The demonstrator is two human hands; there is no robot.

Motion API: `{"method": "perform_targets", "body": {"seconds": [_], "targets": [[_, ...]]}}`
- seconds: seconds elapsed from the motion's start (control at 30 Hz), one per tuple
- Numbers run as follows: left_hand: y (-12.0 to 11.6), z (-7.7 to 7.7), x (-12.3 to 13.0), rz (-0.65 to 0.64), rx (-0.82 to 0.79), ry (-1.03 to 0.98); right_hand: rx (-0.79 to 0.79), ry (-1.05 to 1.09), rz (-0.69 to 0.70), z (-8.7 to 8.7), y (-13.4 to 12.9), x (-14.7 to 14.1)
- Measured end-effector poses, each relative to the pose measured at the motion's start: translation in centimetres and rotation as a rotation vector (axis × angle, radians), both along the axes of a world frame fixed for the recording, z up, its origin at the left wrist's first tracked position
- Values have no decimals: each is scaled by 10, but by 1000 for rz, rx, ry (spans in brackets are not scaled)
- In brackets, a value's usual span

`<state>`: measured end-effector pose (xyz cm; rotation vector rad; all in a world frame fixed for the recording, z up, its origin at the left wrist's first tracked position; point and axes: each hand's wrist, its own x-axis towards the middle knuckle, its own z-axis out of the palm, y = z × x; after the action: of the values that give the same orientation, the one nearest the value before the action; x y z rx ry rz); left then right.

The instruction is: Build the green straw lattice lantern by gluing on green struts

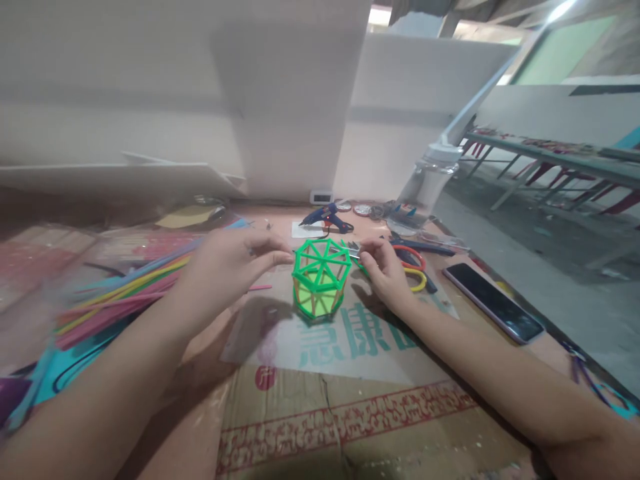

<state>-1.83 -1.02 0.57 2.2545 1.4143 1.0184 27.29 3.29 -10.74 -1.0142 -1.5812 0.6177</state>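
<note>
A small cage-like octagonal model (323,267) stands upright on the white printed sheet. Its top is a green rim with green spokes, brown uprights run down its sides, and its base is green and yellow-green. My left hand (233,263) reaches in from the left, thumb and forefinger pinched at the model's upper left rim. To the right of the model is my right hand (383,267), fingers closed around a short green strip (361,268) that shows below the fingertips. Metal blades (351,248) show between that hand and the model; whether the hand touches them is unclear.
A blue glue gun (327,217) stands behind the model. Scissors with red and yellow handles (419,280), a phone (493,300) and a clear bottle-shaped lamp (425,183) are on the right. Colored fuzzy sticks (125,293) lie left. Patterned cardboard (300,407) covers the front.
</note>
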Motion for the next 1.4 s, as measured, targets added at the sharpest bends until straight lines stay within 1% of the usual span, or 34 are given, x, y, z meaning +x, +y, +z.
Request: {"method": "perform_targets", "body": {"seconds": [0.1,0.23,0.37,0.5,0.6,0.7,0.77,0.8,0.83,0.9,1.0,1.07,1.13,1.27,1.33,1.4], "targets": [[1,-1,-1,-24,38,-1,-8,-26,11,-9,6,-1],[-2,-3,0,-55,129,-4,11,-56,7,-8,10,-2],[-7,-5,4,-82,143,8,54,-68,-20,-9,15,-3],[-12,-4,9,-96,182,82,81,-81,-35,-12,19,-4],[-15,0,10,-35,213,168,94,-100,-31,-10,19,-4],[-16,5,6,119,221,254,98,-125,-10,-6,15,-3],[-14,8,0,233,235,272,87,-137,2,-4,13,-2],[-12,9,-4,269,252,268,75,-140,4,-4,13,-2],[-10,10,-7,280,281,266,61,-142,3,-3,12,-2],[-5,11,-11,240,357,281,26,-141,-4,-3,12,-1],[-1,10,-10,104,425,319,-21,-134,1,-1,11,1],[-1,6,-4,10,409,326,-37,-135,23,2,8,2],[-3,1,4,-58,390,323,-41,-149,58,7,2,1],[-11,-7,18,-152,341,296,-54,-197,148,11,-10,-4],[-15,-9,22,-196,305,291,-63,-208,175,10,-12,-6],[-19,-10,26,-209,275,315,-66,-193,173,7,-12,-8]]}}
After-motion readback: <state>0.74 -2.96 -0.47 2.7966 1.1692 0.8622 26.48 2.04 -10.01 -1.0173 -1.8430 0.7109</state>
